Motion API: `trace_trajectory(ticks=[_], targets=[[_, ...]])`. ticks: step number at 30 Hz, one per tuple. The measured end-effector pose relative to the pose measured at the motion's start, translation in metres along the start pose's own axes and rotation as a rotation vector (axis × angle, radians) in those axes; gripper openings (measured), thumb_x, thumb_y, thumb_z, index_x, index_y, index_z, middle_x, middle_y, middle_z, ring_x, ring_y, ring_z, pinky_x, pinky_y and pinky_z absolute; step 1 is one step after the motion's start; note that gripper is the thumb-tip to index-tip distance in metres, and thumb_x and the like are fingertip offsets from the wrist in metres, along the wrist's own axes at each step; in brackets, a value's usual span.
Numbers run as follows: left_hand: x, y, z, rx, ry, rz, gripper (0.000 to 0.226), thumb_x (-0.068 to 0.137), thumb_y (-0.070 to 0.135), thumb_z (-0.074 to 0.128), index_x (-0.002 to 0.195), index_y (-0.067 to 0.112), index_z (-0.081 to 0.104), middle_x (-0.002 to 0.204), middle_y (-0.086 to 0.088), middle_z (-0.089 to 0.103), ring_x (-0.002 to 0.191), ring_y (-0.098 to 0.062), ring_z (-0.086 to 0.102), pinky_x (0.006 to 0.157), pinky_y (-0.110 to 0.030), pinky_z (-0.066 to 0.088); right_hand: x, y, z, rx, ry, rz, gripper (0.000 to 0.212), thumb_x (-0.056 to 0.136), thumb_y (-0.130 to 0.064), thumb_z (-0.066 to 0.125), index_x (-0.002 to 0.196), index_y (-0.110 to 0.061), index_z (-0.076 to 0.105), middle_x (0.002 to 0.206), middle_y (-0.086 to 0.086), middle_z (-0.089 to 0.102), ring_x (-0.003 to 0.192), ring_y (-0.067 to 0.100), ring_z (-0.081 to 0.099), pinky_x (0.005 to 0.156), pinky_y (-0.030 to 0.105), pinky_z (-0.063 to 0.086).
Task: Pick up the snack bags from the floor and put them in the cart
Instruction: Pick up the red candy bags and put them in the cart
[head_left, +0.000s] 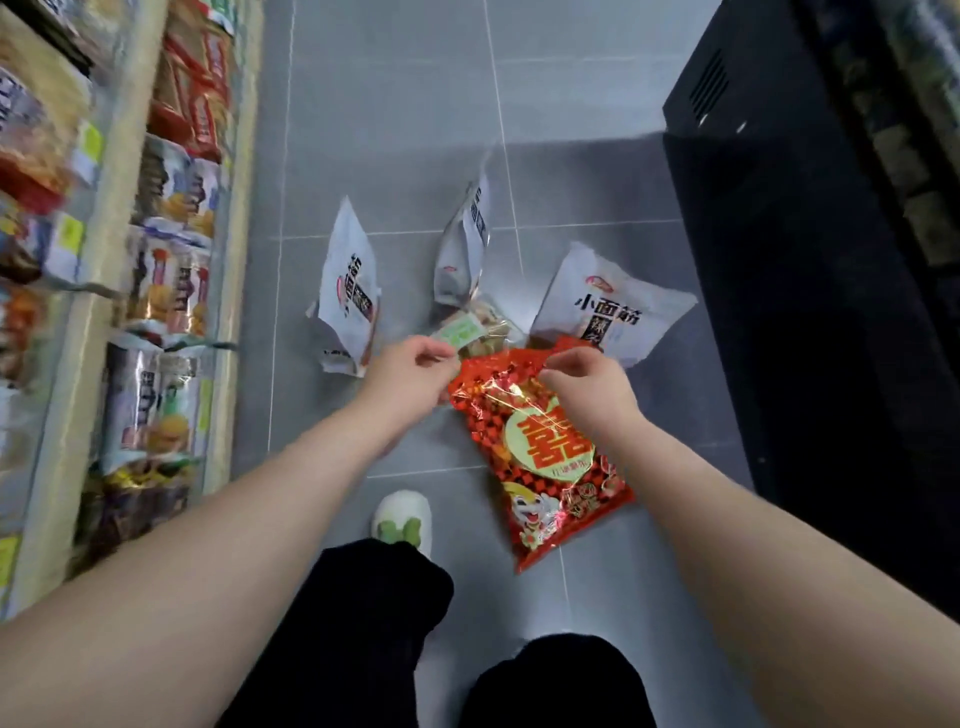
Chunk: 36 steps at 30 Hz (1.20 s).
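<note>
A red and gold snack bag (545, 457) hangs over the grey floor, held at its top edge by both hands. My left hand (410, 374) pinches the top left corner and my right hand (587, 384) pinches the top right. Behind it on the floor lie three white snack bags: one at the left (345, 291), one in the middle (465, 249), one at the right (608, 306). A clear bag with a green label (478, 330) lies just beyond my hands. No cart is in view.
Shelves packed with snack bags (166, 270) line the left side. A black cabinet (810, 260) stands at the right. My white slipper (402, 517) and dark trouser legs are below the hands. Grey tiled floor (395, 130) runs ahead between them.
</note>
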<state>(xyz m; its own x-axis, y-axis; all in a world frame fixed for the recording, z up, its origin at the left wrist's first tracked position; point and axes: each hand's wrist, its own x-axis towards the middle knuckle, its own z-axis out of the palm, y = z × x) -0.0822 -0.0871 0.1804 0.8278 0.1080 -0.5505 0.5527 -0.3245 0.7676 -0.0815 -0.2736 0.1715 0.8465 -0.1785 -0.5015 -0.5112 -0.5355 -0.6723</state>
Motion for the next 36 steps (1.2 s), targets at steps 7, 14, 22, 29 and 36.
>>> trace_trajectory(ticks=[7, 14, 22, 29, 36], targets=[[0.087, -0.079, 0.058, -0.062, 0.006, 0.004, 0.009, 0.085, 0.014, 0.063, 0.089, 0.022, 0.064, 0.081, -0.001, 0.064, 0.058, -0.014, 0.058, 0.060, -0.026, 0.047, 0.093, 0.093, 0.079, -0.102, -0.030, -0.053, 0.026, 0.089, -0.022, 0.059, 0.114, -0.015, 0.061, 0.107, 0.001, 0.064, 0.089, 0.016, 0.059, 0.073, 0.030, 0.049], [0.150, -0.102, 0.069, 0.088, 0.007, 0.078, 0.020, 0.088, 0.021, 0.061, 0.107, 0.018, 0.065, 0.097, -0.002, 0.067, 0.070, -0.018, 0.065, 0.064, -0.026, 0.052, 0.169, 0.127, 0.122, -0.230, -0.004, -0.233, 0.040, 0.082, -0.016, 0.063, 0.121, -0.012, 0.057, 0.116, 0.008, 0.063, 0.098, 0.023, 0.061, 0.084, 0.038, 0.053], [0.166, -0.132, 0.057, 0.470, 0.002, 0.144, 0.029, 0.086, 0.035, 0.063, 0.112, 0.025, 0.065, 0.114, 0.001, 0.066, 0.105, -0.018, 0.061, 0.089, -0.026, 0.047, 0.246, 0.145, 0.162, -0.863, -0.100, -0.321, 0.087, 0.083, -0.033, 0.064, 0.152, -0.022, 0.012, 0.160, 0.007, 0.016, 0.148, 0.028, 0.006, 0.119, 0.047, 0.001], [0.174, -0.133, 0.061, 0.465, 0.003, 0.151, 0.025, 0.085, 0.037, 0.063, 0.108, 0.028, 0.065, 0.108, 0.004, 0.066, 0.095, -0.017, 0.063, 0.079, -0.025, 0.048, 0.246, 0.151, 0.174, -1.075, 0.022, -0.342, 0.040, 0.085, -0.014, 0.051, 0.124, -0.020, 0.058, 0.126, 0.012, 0.055, 0.120, 0.033, 0.044, 0.102, 0.046, 0.030], [0.170, -0.130, 0.067, 0.540, -0.015, 0.164, 0.032, 0.084, 0.039, 0.065, 0.113, 0.025, 0.063, 0.114, 0.002, 0.065, 0.092, -0.015, 0.061, 0.072, -0.023, 0.044, 0.225, 0.160, 0.155, -1.049, 0.033, -0.587, 0.019, 0.083, -0.012, 0.052, 0.092, -0.021, 0.066, 0.092, 0.003, 0.070, 0.092, 0.026, 0.059, 0.091, 0.035, 0.033]])
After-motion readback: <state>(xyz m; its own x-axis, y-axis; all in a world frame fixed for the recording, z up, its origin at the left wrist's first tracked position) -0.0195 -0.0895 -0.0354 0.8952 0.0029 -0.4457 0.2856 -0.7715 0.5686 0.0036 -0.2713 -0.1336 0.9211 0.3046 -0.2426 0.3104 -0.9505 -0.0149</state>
